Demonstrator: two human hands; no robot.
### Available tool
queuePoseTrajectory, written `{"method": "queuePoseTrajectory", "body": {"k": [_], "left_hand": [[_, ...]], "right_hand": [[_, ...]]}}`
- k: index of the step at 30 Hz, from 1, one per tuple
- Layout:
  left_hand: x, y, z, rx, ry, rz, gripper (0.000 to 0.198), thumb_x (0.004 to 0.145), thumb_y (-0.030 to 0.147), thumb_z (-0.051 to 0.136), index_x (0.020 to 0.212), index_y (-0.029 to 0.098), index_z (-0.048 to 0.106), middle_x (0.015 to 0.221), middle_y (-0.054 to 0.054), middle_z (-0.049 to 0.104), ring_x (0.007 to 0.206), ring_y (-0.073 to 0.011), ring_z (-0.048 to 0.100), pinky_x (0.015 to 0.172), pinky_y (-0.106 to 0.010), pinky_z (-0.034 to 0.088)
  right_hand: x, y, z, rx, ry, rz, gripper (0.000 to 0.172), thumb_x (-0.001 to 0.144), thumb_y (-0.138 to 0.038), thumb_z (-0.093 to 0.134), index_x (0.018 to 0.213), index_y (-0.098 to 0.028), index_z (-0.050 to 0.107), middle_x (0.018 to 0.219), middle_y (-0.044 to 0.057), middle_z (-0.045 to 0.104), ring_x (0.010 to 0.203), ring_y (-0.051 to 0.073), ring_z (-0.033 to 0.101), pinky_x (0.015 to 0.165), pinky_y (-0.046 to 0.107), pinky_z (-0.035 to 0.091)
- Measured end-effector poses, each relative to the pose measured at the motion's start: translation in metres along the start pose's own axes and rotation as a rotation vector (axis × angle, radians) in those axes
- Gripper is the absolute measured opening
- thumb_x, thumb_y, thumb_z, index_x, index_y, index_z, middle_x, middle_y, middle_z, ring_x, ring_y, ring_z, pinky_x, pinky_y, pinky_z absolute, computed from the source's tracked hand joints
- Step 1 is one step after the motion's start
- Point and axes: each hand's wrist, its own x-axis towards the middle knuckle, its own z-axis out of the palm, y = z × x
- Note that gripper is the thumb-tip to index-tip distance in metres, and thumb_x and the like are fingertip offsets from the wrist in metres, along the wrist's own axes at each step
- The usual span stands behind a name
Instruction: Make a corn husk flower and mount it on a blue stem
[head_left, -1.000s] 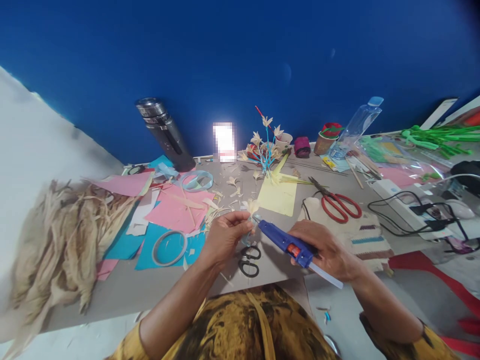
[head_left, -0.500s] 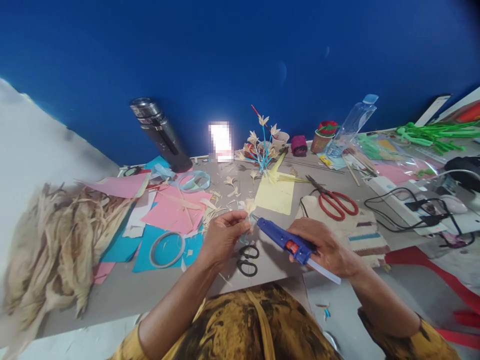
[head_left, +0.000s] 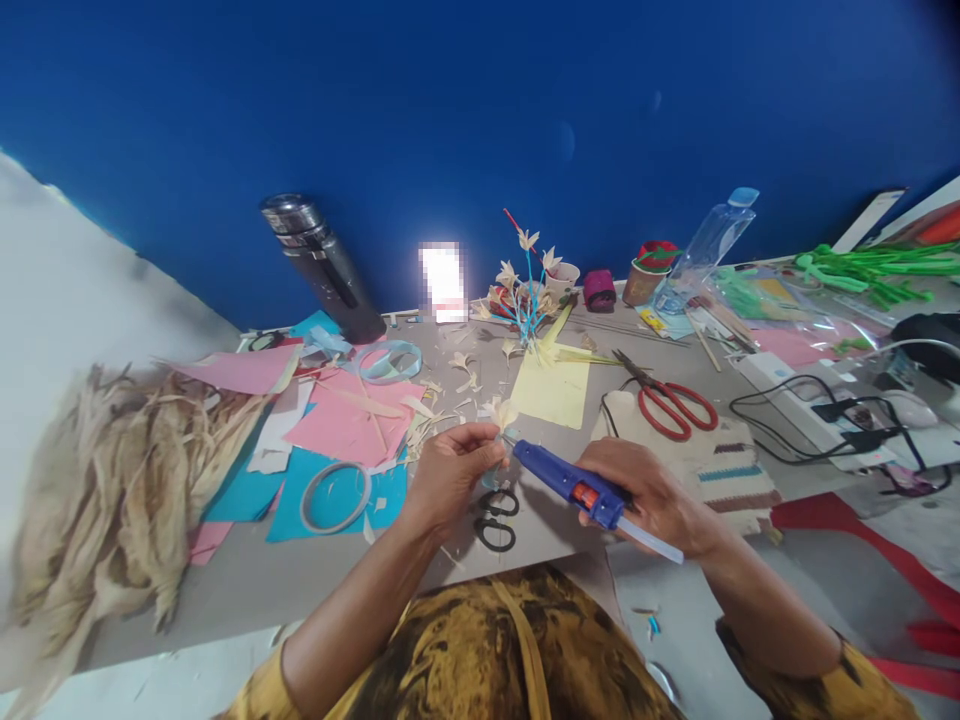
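Observation:
Between the fingertips of my left hand [head_left: 454,470] is a small cream husk flower [head_left: 498,410], its petals pointing up and away from me. My right hand [head_left: 649,490] is wrapped round a blue glue gun [head_left: 555,473], with a clear glue stick [head_left: 651,541] poking out of its back end. The gun's metal nozzle meets or nearly meets the flower's base; I cannot tell if they touch. Just below, black-handled scissors [head_left: 496,520] lie on the table. Beyond my hands stands a bunch of similar flowers on blue stems [head_left: 531,300].
Dried corn husks [head_left: 105,500] and coloured paper [head_left: 352,415] cover the left side, with a tape roll [head_left: 335,498] on top. A dark flask [head_left: 326,270] leans at the back. Red-handled scissors [head_left: 675,408], a power strip [head_left: 795,405] with cables and a plastic bottle [head_left: 709,245] are on the right.
Almost nothing differs. Both hands keep their places, with the glue gun's nozzle still at the flower's base; the view has shifted very slightly.

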Motion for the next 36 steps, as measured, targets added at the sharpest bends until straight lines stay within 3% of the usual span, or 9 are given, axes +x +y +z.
{"method": "queuePoseTrajectory", "body": {"k": [19, 36], "left_hand": [[-0.0018, 0.0009, 0.0026, -0.057, 0.005, -0.038, 0.042, 0.041, 0.025, 0.097, 0.073, 0.013, 0.073, 0.059, 0.0, 0.069, 0.053, -0.0114, 0.066, 0.055, -0.02, 0.05], [-0.0021, 0.0007, 0.0028, -0.048, 0.009, -0.044, 0.042, 0.042, 0.024, 0.096, 0.074, 0.013, 0.072, 0.059, 0.0, 0.069, 0.053, -0.0112, 0.065, 0.056, -0.02, 0.05]], "right_hand": [[-0.0032, 0.0007, 0.0016, 0.028, -0.012, 0.03, 0.022, 0.099, -0.036, 0.049, 0.097, -0.018, 0.061, 0.076, 0.005, 0.062, 0.067, 0.018, 0.053, 0.064, 0.03, 0.037], [-0.0025, -0.0016, 0.0005, 0.054, 0.0, 0.036, 0.022, 0.1, -0.037, 0.05, 0.096, -0.018, 0.059, 0.075, 0.005, 0.062, 0.066, 0.017, 0.051, 0.063, 0.029, 0.036]]}}
